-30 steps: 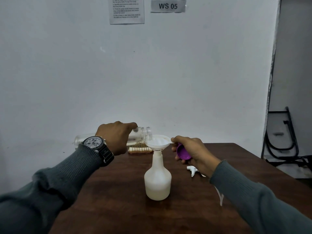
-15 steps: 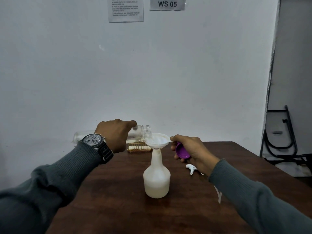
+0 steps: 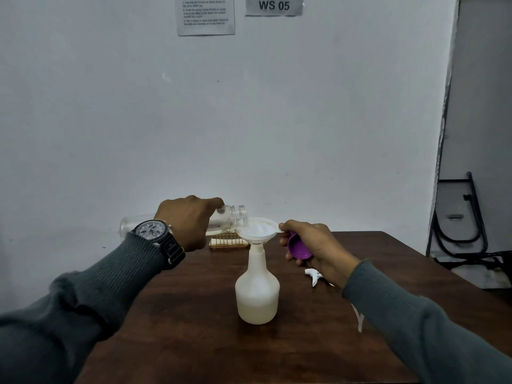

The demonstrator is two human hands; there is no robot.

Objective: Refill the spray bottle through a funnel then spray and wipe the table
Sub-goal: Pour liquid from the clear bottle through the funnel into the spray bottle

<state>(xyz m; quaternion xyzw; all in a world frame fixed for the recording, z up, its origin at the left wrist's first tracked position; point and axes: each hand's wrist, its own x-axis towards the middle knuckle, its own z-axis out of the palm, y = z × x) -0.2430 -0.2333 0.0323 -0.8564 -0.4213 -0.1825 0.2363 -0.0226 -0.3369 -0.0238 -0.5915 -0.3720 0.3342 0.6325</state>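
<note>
grips a clear bottle in the left hand, fingers wrapped round it, tipped on its side, mouth over the white funnel. pinches the funnel's tab with the right hand, purple cap tucked under curled fingers. finds the spray bottle upright mid-tabletop, funnel in its neck. reads "ws 05" on the wall sign; cannot read the printed sheet beside it.

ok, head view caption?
Left hand tips clear bottle into funnel on spray bottle; right hand steadies funnel, holding purple cap.
</note>
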